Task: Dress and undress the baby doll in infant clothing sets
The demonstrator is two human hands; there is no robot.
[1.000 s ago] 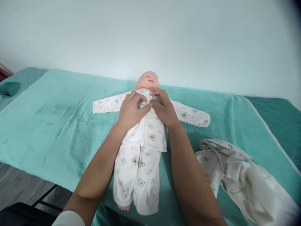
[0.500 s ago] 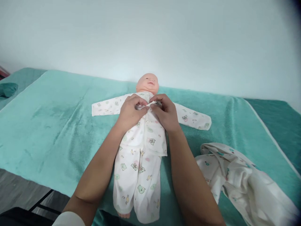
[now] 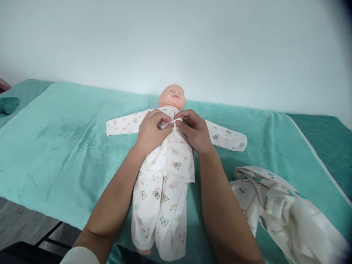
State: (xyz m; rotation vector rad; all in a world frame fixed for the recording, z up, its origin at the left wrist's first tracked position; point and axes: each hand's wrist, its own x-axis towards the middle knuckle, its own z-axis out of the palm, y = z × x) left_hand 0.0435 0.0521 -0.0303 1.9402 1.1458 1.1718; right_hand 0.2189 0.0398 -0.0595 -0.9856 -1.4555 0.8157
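White trousers (image 3: 169, 205) lie nearest us; beyond, our left hand (image 3: 154, 130) and right hand (image 3: 196, 132) pinch the shirt's (image 3: 176, 154) front edge, fingertips nearly closed, the right's drawn tighter since a second ago, narrowing our work to that edge, across the doll's (image 3: 172, 96) chest.

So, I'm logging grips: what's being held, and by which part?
The white printed shirt, pinched at its front edge, near the top, by the left hand and the right hand.

I have one left grip (image 3: 151, 132) and one right grip (image 3: 197, 132), two in all, and one doll (image 3: 171, 96). I count one shirt (image 3: 178, 167) with two sleeves (image 3: 122, 125), one pair of trousers (image 3: 145, 209), and one crumpled cloth (image 3: 284, 205) at the near right.
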